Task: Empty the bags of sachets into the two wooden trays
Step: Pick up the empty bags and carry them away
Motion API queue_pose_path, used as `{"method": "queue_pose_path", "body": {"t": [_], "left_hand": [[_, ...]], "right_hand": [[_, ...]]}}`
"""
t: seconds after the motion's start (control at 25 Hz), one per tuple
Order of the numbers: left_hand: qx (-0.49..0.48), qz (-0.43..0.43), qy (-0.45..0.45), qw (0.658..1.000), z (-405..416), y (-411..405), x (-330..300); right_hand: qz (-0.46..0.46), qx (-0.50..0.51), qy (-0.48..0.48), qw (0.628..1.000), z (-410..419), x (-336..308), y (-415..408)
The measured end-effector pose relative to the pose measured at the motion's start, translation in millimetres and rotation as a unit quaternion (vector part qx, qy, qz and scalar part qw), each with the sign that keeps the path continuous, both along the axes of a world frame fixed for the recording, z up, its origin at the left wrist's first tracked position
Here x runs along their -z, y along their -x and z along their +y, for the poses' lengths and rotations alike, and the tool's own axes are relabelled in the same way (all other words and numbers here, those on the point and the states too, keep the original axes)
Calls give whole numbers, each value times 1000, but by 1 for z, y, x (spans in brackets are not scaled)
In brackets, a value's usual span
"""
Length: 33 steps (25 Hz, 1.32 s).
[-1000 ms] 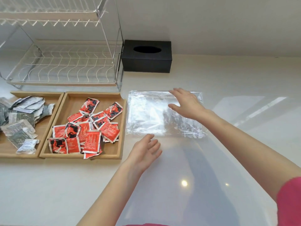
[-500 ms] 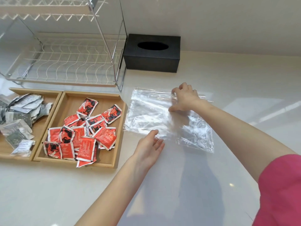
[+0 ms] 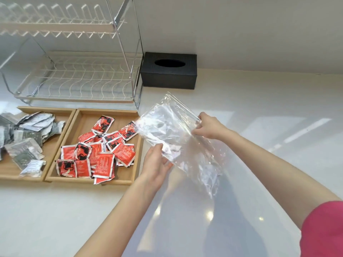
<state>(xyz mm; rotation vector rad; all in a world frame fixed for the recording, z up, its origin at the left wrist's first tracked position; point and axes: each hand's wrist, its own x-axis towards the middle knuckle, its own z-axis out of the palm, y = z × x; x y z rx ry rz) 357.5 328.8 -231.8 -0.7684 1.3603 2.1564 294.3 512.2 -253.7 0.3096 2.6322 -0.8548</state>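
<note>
A person holds a clear plastic bag [image 3: 178, 138] above a white countertop [image 3: 259, 108], both hands pinching it. The right hand [image 3: 207, 126] grips one edge of the film between thumb and curled fingers [image 3: 201, 117]; the left hand [image 3: 156, 162] takes the opposite lower edge, thumb on top and fingers beneath. Stretched between the two grips, the bag hangs tilted, its loose end trailing down toward the counter below the right hand.

The bag looks empty: no sachet shape shows through the crumpled film, though glare hides part of it. Held taut like this, it appears to be getting flattened or folded rather than tipped, which suggests the emptying is finished.

Just left of the left fingertips sits the nearer wooden tray [image 3: 130, 180], heaped with red sachets [image 3: 104, 151] that lie loose and overlapping, as poured contents would. The bag's far corner overhangs that tray's right rim. Beyond it, touching side by side, the second wooden tray [image 3: 11, 175] holds grey and white sachets [image 3: 27, 138] in a similar jumble. The colours are kept apart, one kind to each tray.

Behind the trays stands a wire dish rack [image 3: 74, 80]; a black tissue box [image 3: 168, 71] sits against the wall beyond the right hand's fingers. What probably remains is setting the spent bag aside, clear of the trays.
</note>
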Motion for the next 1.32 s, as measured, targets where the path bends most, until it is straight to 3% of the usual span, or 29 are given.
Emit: {"method": "queue_pose_path", "body": {"t": [0.2, 0.4, 0.72, 0.92, 1.12, 1.32], "left_hand": [[-22, 110, 64, 992, -54, -18, -19], [38, 195, 68, 978, -140, -45, -34], [150, 211, 113, 959, -293, -105, -25], [119, 187, 110, 969, -357, -140, -18], [98, 179, 144, 968, -393, -175, -8], [91, 153, 161, 971, -406, -221, 7]], "right_hand": [[41, 85, 227, 969, -45, -39, -62], [75, 166, 342, 922, -122, -50, -118], [111, 190, 377, 900, -268, -31, -198], [112, 218, 397, 885, -326, -26, -241], [87, 177, 340, 920, -353, -18, -278], [66, 181, 353, 916, -355, -9, -318]]}}
